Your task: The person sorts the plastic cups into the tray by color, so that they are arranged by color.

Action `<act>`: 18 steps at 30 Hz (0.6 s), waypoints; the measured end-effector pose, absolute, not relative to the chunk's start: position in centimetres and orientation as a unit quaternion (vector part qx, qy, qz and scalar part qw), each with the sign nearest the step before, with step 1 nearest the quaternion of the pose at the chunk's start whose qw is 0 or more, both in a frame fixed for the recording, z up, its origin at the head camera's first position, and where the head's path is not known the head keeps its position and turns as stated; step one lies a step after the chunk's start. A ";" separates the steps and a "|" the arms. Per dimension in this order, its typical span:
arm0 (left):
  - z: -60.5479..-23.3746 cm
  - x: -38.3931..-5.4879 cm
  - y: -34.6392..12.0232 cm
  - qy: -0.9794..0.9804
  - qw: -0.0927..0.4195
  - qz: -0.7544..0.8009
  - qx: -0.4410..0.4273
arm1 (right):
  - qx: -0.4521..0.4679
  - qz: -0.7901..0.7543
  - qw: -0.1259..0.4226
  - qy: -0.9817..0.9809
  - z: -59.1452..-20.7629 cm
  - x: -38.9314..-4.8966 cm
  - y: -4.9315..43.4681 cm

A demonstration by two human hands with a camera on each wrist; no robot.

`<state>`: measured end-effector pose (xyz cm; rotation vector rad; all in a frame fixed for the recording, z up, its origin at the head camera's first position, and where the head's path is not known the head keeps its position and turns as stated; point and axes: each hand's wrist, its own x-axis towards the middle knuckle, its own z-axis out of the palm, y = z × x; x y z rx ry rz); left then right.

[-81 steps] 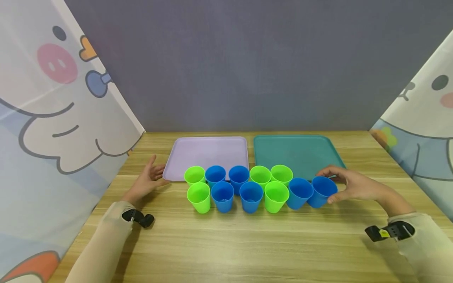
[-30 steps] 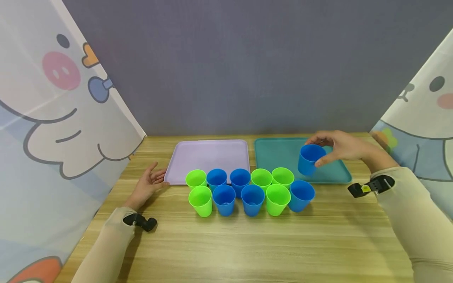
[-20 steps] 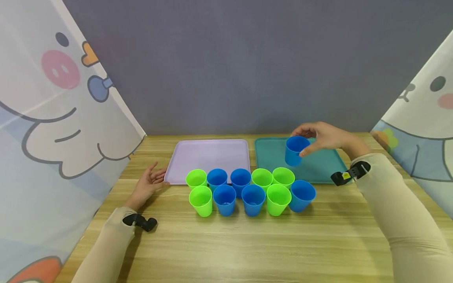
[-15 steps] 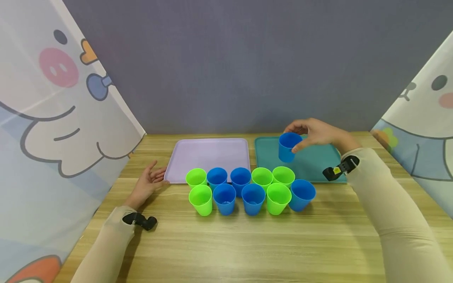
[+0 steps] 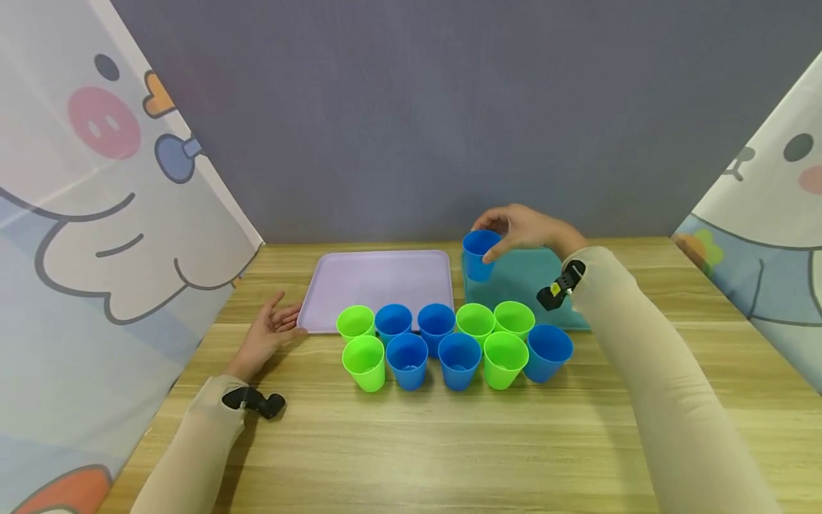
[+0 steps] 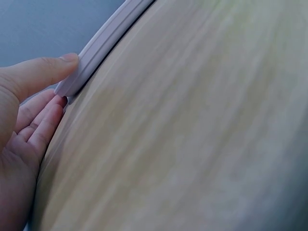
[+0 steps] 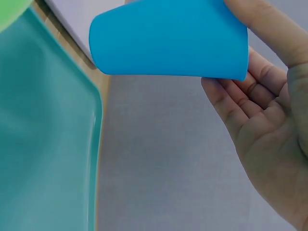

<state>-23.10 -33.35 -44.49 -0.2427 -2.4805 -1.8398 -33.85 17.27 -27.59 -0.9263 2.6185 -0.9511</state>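
Note:
My right hand (image 5: 523,230) pinches a blue cup (image 5: 478,260) near its rim, thumb on the near side and fingers behind. It holds the cup upright above the far-left corner of the teal tray (image 5: 533,285). In the right wrist view the cup (image 7: 168,41) appears sideways, off the tray. My left hand (image 5: 265,339) lies at the near-left corner of the lilac tray (image 5: 385,282). In the left wrist view its thumb (image 6: 43,74) touches the tray rim (image 6: 96,53), with the relaxed fingers beside the corner.
Two rows of green cups (image 5: 364,363) and blue cups (image 5: 407,360) stand in front of the trays, the back row overlapping their near edges in view. A blue cup (image 5: 547,353) ends the front row at right. A grey panel (image 5: 449,121) rises behind the wooden table (image 5: 417,450).
My right hand took the rightmost blue cup from the front row, lifted it over the teal tray and carried it left to the tray's far-left corner. My left hand stays at the lilac tray.

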 end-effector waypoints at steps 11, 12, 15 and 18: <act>-44.5 -22.5 -33.7 -0.795 0.027 -0.602 -0.073 | -0.288 -0.368 0.094 0.879 -29.0 -35.7 13.4; -44.5 -22.5 -33.7 -0.794 0.028 -0.602 -0.073 | -0.281 -0.369 0.089 0.881 -29.1 -35.9 13.1; -44.5 -22.4 -33.7 -0.794 0.027 -0.604 -0.071 | -0.258 -0.373 0.080 0.888 -29.7 -36.5 12.4; -44.5 -22.3 -33.6 -0.796 0.021 -0.601 -0.069 | -0.239 -0.373 0.079 0.893 -30.2 -36.9 11.8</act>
